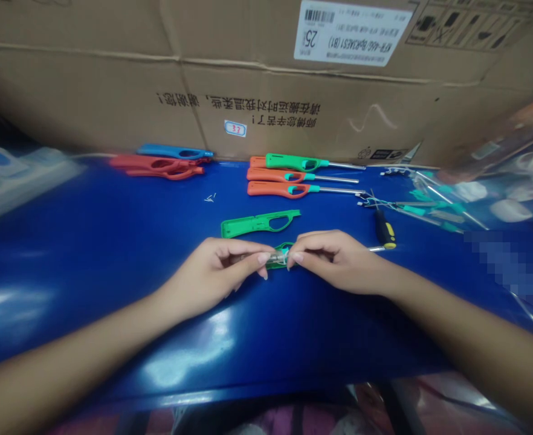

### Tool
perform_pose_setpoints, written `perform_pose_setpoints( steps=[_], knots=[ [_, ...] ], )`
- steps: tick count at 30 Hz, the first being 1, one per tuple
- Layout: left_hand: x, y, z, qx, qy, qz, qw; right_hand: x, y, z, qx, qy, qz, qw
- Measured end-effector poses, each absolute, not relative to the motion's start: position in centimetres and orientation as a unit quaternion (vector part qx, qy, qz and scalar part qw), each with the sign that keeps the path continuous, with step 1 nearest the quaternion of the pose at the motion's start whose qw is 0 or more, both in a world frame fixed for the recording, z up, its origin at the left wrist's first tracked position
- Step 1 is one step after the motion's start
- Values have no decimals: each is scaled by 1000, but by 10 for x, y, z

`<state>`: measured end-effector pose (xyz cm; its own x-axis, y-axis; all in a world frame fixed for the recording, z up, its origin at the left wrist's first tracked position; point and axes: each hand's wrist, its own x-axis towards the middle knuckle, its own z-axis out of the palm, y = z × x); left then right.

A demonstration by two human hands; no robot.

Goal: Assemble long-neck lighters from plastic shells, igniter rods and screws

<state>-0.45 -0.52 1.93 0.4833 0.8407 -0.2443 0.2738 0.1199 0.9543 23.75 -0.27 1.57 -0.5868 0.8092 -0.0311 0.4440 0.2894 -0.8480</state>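
Glossy blue table (321,344), brown cardboard box (112,78) along far edge. Left hand (216,266) and right hand (334,260) meet mid-table. Long green plastic half-shell (248,226) loose, just far of left hand, axis roughly left-right. Second green plastic half-shell (274,264) between hands, similar axis, mostly covered, neither hand nearer. Thumb and forefinger of each pinch at it; exact grip on small silver cylinder (274,258), teal plastic piece (285,252): can't tell.

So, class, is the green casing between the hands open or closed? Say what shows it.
Open: metal and teal parts show uncovered at the casing between left hand and right hand; another green half-shell lies apart.
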Motion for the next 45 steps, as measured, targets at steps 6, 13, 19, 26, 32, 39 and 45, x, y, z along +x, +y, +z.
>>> perform_pose_setpoints(
  steps=[6,13,19,26,32,39,45],
  knots=[
    [-4,-6,19,615,455,241,597,237,-3,17,-396,-775,443,215],
    [-3,-7,17,638,441,259,576,236,-4,18,-404,-775,440,206],
    [-2,-6,17,644,437,262,570,235,-3,16,-397,-775,442,214],
    [-1,-8,18,642,433,257,579,235,-4,17,-367,-795,435,210],
    [-4,-7,21,627,437,262,589,236,-5,15,-429,-732,473,237],
    [-5,-7,17,614,445,263,596,232,-6,13,-441,-676,523,273],
    [-3,-9,17,626,453,254,581,229,-9,14,-461,-688,496,261]
  ],
)
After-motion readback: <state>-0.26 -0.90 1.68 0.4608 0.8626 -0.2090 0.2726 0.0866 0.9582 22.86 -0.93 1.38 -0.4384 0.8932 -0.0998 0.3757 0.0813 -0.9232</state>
